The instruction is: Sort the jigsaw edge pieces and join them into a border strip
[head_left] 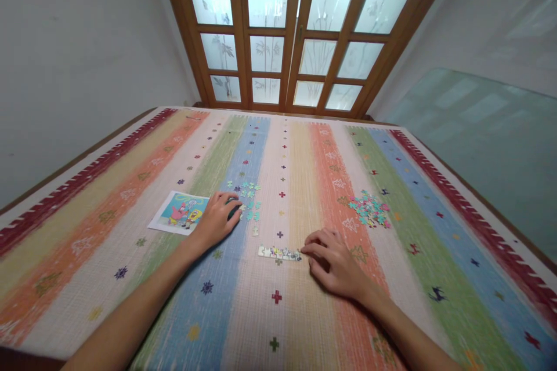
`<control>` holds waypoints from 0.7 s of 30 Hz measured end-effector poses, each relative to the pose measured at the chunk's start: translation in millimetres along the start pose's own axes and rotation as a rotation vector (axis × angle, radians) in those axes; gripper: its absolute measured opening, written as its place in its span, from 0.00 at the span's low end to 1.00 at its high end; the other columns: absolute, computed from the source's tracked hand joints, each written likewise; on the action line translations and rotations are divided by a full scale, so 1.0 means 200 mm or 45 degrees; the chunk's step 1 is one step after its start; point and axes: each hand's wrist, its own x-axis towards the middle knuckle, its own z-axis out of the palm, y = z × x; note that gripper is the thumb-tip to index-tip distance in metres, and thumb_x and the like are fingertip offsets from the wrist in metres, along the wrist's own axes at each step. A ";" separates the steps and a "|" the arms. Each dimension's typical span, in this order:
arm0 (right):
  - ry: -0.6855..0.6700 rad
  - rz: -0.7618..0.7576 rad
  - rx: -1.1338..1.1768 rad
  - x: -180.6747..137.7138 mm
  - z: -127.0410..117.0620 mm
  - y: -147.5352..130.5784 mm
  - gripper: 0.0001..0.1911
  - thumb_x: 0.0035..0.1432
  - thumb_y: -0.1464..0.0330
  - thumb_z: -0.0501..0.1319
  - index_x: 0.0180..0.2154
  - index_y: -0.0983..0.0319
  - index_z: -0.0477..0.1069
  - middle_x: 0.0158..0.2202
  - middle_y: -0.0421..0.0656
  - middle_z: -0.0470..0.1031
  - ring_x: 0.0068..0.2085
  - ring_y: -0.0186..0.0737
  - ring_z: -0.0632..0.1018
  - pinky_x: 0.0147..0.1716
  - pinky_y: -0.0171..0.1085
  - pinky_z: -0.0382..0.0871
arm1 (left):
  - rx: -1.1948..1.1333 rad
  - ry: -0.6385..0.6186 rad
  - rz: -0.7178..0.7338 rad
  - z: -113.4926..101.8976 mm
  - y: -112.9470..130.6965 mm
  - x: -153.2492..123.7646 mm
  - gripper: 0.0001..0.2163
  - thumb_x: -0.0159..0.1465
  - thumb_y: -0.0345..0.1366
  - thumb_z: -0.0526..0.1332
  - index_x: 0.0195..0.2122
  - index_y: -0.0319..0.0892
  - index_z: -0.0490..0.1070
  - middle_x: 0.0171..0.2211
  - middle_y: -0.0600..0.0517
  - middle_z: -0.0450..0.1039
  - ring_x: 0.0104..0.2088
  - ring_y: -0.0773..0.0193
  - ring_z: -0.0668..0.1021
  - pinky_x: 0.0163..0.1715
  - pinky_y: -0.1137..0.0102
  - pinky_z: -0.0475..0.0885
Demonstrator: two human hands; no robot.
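Observation:
A short strip of joined jigsaw puzzle pieces (278,253) lies crosswise on the cloth in front of me. My right hand (331,258) is at its right end, fingers bent and fingertips on the end puzzle piece (298,255). My left hand (221,214) rests with loosely bent, parted fingers between a printed cartoon picture (176,208) and a group of loose puzzle pieces (250,191). A dark patch shows beneath its fingers; I cannot make out what it is. One single pale piece (255,231) sits just above the strip.
On the right is a heap of mixed puzzle pieces (369,208), teal and pink. A striped tablecloth (300,185) covers the large table. Beyond its far edge stand wood-framed glass doors (287,29), with a pale glass panel (478,145) leaning at the right wall.

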 end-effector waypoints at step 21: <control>0.108 0.053 0.230 0.03 -0.03 -0.06 0.06 0.66 0.67 0.63 0.44 0.59 0.75 0.40 0.45 0.78 0.42 0.42 0.77 0.44 0.45 0.69 | -1.088 -0.067 -0.105 0.03 0.49 -0.10 0.09 0.67 0.40 0.63 0.42 0.42 0.79 0.37 0.46 0.80 0.37 0.60 0.78 0.41 0.63 0.74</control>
